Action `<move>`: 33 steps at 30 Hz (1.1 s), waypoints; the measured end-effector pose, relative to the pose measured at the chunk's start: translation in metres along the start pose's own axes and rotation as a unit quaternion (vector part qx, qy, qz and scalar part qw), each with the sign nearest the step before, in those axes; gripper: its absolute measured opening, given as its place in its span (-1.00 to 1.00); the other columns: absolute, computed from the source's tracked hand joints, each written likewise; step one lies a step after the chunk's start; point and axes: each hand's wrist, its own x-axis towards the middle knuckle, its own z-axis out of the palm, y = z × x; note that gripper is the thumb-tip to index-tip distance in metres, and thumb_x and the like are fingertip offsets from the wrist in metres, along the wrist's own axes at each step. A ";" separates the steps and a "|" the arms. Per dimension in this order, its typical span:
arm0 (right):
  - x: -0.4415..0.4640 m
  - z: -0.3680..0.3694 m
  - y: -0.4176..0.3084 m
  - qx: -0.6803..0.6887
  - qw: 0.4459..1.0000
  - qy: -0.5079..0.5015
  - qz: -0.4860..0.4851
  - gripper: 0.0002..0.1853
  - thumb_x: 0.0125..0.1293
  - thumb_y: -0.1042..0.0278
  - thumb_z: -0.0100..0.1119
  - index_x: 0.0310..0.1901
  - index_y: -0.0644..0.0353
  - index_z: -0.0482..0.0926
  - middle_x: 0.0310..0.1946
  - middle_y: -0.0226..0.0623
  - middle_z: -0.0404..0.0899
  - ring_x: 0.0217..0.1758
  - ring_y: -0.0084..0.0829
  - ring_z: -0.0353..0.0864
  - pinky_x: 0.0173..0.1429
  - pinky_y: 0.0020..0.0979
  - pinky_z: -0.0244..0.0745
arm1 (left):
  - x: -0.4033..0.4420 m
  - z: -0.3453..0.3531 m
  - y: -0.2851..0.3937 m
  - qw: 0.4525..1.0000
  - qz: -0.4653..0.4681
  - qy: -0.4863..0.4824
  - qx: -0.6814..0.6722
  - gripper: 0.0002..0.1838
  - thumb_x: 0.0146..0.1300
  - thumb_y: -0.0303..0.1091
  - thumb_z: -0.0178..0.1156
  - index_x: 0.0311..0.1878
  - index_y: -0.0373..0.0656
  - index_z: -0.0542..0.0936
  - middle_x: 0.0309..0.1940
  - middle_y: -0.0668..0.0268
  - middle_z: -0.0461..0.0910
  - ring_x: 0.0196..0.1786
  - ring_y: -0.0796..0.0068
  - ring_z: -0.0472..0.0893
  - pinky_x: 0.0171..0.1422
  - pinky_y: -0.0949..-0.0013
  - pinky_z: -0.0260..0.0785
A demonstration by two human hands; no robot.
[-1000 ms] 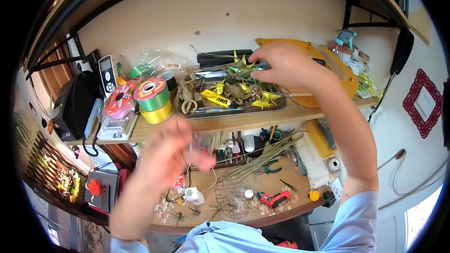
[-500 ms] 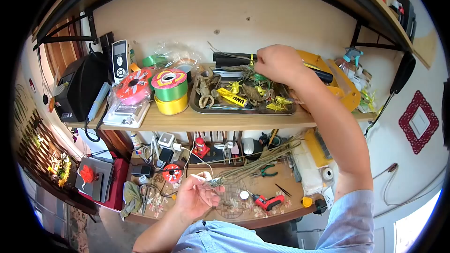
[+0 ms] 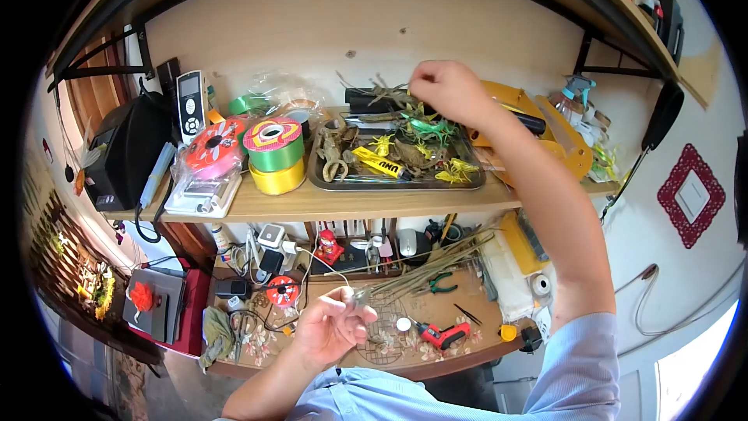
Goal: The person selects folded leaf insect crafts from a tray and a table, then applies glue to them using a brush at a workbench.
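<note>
Right grip [image 3: 450, 93] pinches branching twig [image 3: 386, 93], long axis leftward near tray's [image 3: 397, 185] far edge; left grip [image 3: 331, 327], lower, pinches small greyish piece [image 3: 352, 301].

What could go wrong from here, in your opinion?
The twiggy piece, seemingly pinched in the right hand, might snag on things in the crowded tray. The green ribbon roll, stacked on the yellow roll near the front edge of the shelf, could topple if bumped.
</note>
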 end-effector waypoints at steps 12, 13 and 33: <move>0.003 -0.019 -0.002 -0.087 0.978 -0.189 -0.005 -0.63 0.09 0.00 0.21 -0.24 0.14 0.66 -0.32 -0.19 0.65 -0.19 -0.27 0.60 -0.06 -0.32 0.46 | 0.004 -0.033 -0.018 0.960 -0.060 0.047 0.270 -0.99 0.22 -0.58 0.02 -0.30 -0.27 0.42 -0.25 -0.06 0.57 -0.36 0.27 0.66 -0.23 0.29 0.58; 0.001 -0.020 -0.006 -0.133 0.968 -0.212 -0.002 -0.65 0.08 0.02 0.23 -0.23 0.12 0.65 -0.32 -0.20 0.65 -0.19 -0.26 0.60 -0.06 -0.31 0.46 | 0.004 -0.036 -0.017 0.956 -0.068 0.041 0.282 -0.95 0.24 -0.51 0.09 -0.32 -0.20 0.42 -0.24 0.02 0.60 -0.36 0.37 0.65 -0.22 0.31 0.57; 0.012 -0.006 -0.009 -0.096 0.994 -0.040 0.024 -0.69 0.09 0.17 0.07 -0.48 0.31 0.57 -0.51 -0.11 0.57 -0.39 -0.22 0.55 -0.17 -0.32 0.43 | -0.006 -0.045 -0.018 0.948 -0.085 0.070 0.300 -0.95 0.27 -0.48 0.09 -0.27 -0.22 0.42 -0.21 0.03 0.59 -0.36 0.44 0.64 -0.20 0.36 0.56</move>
